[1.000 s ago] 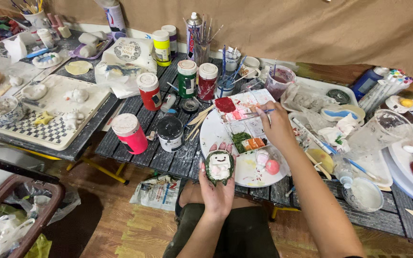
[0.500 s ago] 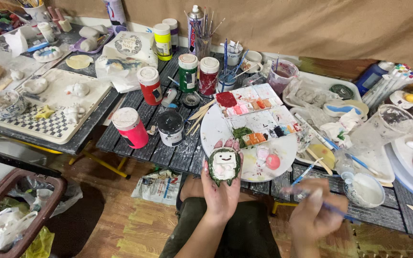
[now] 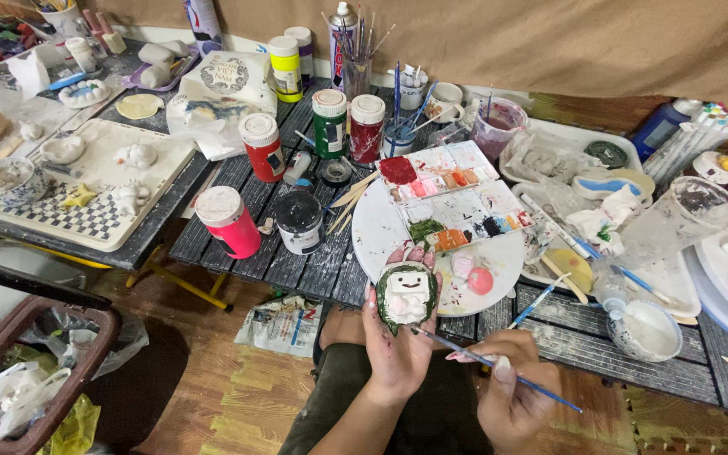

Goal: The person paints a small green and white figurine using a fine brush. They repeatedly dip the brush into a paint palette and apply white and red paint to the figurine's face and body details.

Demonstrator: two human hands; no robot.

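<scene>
Head view, hands
Left hand point(image 3: 398, 350): raised palm up below the table edge, fingers curled round the back of a small painted clay figure point(image 3: 406, 295), pink nails showing at its top and left rim.
Clay figure: rounded piece, dark green border, white face in the middle; held upright in the left hand, just in front of the white round palette point(image 3: 377, 227), overlapping its near edge in the view.
Right hand point(image 3: 511, 388): low at the right, fingers pinched on the shaft of a thin blue paintbrush point(image 3: 499, 368).
Paintbrush: slanted, tip aimed up-left, close to the figure's lower right rim; contact with the clay not certain from this angle.

Head view, table
Slatted dark table point(image 3: 297, 261): crowded with paint supplies.
Rectangular paint tray point(image 3: 457, 190): on the round palette, wells of red, pink, orange, green and black.
Paint jars: pink jar point(image 3: 227, 222) near the front edge, black jar point(image 3: 298, 222) just beside it; red jar point(image 3: 263, 147), green jar point(image 3: 329, 124) and dark red jar point(image 3: 367, 127) further back.
Brush cup point(image 3: 355, 76): behind the jars, full of upright brushes.
White bowl point(image 3: 646, 330): right of the palette, near the front edge.
Checkered tray point(image 3: 86, 223): on the left, with pale unpainted clay pieces on it.

Head view, floor
Brown bin point(image 3: 35, 379): lower left, lined with plastic bags.
Folded newspaper point(image 3: 284, 324): on the wooden floor under the table edge.
</scene>
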